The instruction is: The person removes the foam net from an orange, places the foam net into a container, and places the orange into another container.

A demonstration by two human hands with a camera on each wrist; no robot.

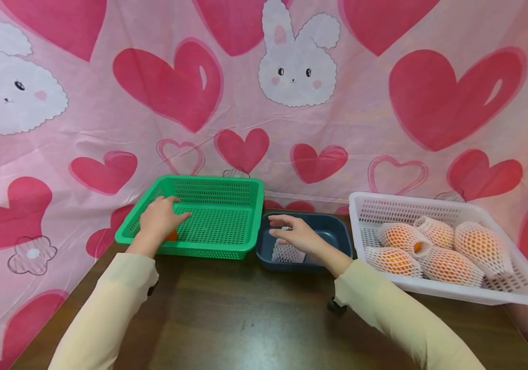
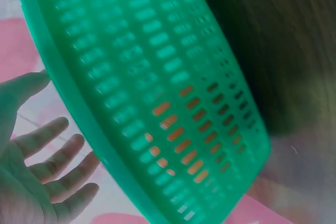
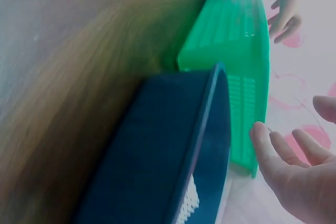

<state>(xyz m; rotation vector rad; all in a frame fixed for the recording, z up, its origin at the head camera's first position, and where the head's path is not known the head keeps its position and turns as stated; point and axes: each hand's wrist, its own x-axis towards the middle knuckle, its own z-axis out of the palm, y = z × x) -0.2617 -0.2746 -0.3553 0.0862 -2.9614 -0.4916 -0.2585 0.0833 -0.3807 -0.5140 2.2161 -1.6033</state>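
Note:
My left hand (image 1: 159, 218) hovers over the near left corner of the green basket (image 1: 217, 253), fingers spread and holding nothing. Beneath it lies an orange fruit (image 1: 171, 236), mostly hidden by the hand; its colour also shows through the slots of the basket wall in the left wrist view. My right hand (image 1: 298, 235) is above the dark blue basin (image 1: 333, 226), its fingers loosely bent with nothing between them. Inside the basin is a white foam net sleeve (image 1: 288, 253), partly covered by that hand in the head view.
At the right stands a white basket (image 1: 458, 294) holding several orange fruits (image 1: 451, 266) in white foam nets. All three containers stand on a brown wooden table (image 1: 245, 318), against a pink cloth (image 1: 254, 113) with hearts and rabbits.

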